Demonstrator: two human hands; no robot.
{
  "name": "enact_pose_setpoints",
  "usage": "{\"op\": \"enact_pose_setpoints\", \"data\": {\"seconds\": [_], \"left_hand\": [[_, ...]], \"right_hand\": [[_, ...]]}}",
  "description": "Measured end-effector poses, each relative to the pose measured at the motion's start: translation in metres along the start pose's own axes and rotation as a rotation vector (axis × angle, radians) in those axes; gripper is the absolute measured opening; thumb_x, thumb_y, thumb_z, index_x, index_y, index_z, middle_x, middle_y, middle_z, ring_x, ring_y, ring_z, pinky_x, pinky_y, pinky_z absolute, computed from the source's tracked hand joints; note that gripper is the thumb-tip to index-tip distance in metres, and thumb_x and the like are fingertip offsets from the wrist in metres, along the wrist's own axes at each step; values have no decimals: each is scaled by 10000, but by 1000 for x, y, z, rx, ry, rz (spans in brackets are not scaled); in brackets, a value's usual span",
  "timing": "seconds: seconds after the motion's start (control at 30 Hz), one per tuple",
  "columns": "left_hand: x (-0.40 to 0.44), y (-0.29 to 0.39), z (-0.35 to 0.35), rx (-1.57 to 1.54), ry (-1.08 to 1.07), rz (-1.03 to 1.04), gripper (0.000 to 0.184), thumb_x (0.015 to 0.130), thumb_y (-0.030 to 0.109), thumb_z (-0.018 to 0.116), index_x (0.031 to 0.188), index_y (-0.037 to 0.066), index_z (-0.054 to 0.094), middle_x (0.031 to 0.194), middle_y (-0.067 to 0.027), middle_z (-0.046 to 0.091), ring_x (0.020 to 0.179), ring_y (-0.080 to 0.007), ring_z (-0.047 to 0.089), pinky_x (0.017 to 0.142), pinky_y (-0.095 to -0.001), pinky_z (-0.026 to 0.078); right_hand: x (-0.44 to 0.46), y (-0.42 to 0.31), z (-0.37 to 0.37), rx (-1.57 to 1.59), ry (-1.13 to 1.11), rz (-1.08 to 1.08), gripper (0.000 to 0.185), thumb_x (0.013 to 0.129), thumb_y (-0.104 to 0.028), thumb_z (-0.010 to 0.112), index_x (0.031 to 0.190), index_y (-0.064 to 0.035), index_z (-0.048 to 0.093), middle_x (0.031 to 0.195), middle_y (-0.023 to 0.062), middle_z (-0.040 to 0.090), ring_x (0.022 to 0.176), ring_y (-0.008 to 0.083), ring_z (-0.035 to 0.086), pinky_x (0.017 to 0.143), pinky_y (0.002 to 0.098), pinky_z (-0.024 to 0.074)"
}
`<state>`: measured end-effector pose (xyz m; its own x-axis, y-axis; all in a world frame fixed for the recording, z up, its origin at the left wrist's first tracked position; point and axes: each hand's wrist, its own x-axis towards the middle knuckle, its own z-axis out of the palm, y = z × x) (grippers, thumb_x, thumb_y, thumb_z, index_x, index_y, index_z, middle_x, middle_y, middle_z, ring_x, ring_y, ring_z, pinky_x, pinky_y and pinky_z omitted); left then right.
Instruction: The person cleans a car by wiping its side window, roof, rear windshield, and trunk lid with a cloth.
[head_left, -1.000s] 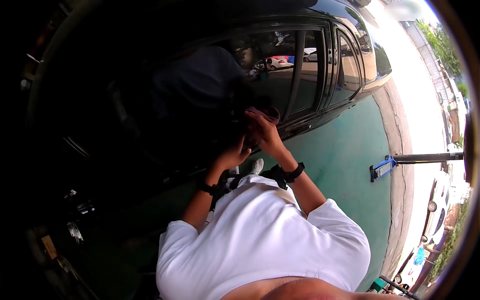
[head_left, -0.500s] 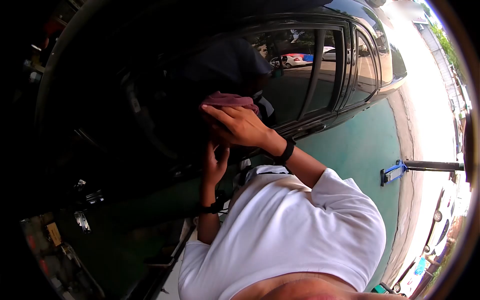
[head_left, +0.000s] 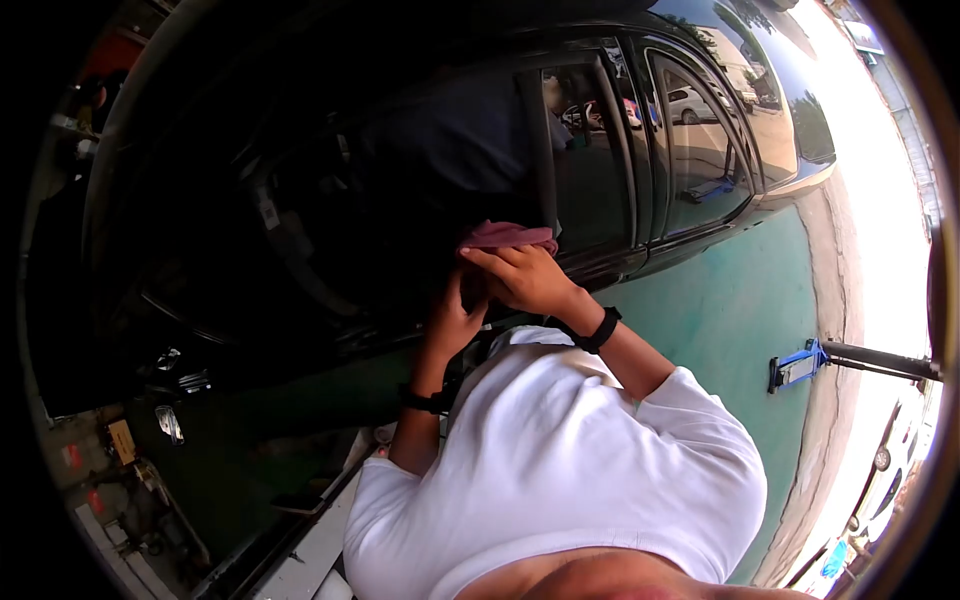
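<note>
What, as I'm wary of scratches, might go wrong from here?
Any grit in the cloth at the right hand could scratch the car. The right wristband might rub it if that arm leans closer. The bare left hand, close to the car, might leave smudges.

A maroon cloth point(head_left: 508, 235), crumpled and bunched, just beside the glossy black car point(head_left: 640, 150)

No word, number or brand is showing legibly near the left hand point(head_left: 456, 320) or right hand point(head_left: 532, 279). Well left of both, a label-like patch point(head_left: 268, 212) is appearing too small to read; far up and right, a sign-like board point(head_left: 863, 37) is looking blurred.
</note>
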<state>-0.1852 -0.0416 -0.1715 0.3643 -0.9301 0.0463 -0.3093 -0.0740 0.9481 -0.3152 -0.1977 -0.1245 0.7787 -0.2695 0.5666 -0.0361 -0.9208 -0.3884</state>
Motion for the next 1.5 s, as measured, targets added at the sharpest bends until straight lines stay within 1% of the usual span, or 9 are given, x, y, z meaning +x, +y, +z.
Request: {"op": "enact_pose_setpoints", "data": {"seconds": [0.2,0.4,0.6,0.9,0.97,1.03,1.1,1.2,1.5], "left_hand": [[50,70,21,458,329,435,419,883,-1,694,1283,36,575,1188,-181,629,1106,-369,628,927,-430,509],[104,130,37,618,512,621,364,887,20,685,1242,52,614,1437,-203,525,1320,-434,501,1085,-515,430],[110,127,35,687,422,565,278,908,35,655,1186,40,648,1528,-227,448,1432,-451,387,1163,-556,346],[119,174,-83,907,805,338,515,998,242,590,1479,112,460,1662,-124,262,1543,-383,195,1205,-666,112],[121,177,-105,929,791,315,535,994,256,592,1492,128,444,1662,-134,256,1544,-388,189,1199,-678,110],[126,175,-124,1002,742,273,587,1007,316,572,1539,157,383,1667,-140,238,1547,-387,175,1199,-681,113],[131,178,-128,985,729,266,597,1013,338,558,1549,157,368,1670,-143,228,1548,-387,172,1202,-676,114],[133,172,-127,964,719,247,616,1025,376,526,1568,158,333,1677,-148,196,1551,-386,157,1206,-666,114],[139,154,-124,1007,722,249,671,1047,516,399,1608,183,241,1701,-120,102,1570,-354,46,1220,-646,26]], "right_hand": [[-6,19,-71,90,75,-20,642,804,-52,724,1418,-100,540,1224,131,642,1123,317,633,878,402,532],[11,73,-126,-121,290,119,678,772,-242,831,1354,-28,557,1200,173,643,1089,360,633,922,463,483],[-56,111,-106,-228,285,113,641,777,-300,843,1332,-123,574,1155,94,677,1065,324,664,882,457,520],[42,124,-268,-441,121,-276,624,788,-280,809,1367,-286,576,1159,6,683,1065,273,669,887,445,531],[73,129,-289,-217,-128,-102,641,819,-280,767,1420,-295,545,1198,5,669,1078,258,658,896,433,523],[110,116,-307,-35,-226,23,653,833,-282,752,1445,-292,526,1214,9,664,1078,254,655,903,427,519],[135,110,-309,-568,-212,-260,669,872,-278,716,1496,-260,476,1264,52,644,1127,288,628,962,454,485],[171,114,-280,-493,24,-294,681,900,-280,687,1528,-216,433,1324,97,605,1207,319,577,1040,487,430],[191,103,-269,-430,-108,-115,707,934,-362,658,1547,-150,376,1293,206,601,1233,425,550,1072,502,426]]}}
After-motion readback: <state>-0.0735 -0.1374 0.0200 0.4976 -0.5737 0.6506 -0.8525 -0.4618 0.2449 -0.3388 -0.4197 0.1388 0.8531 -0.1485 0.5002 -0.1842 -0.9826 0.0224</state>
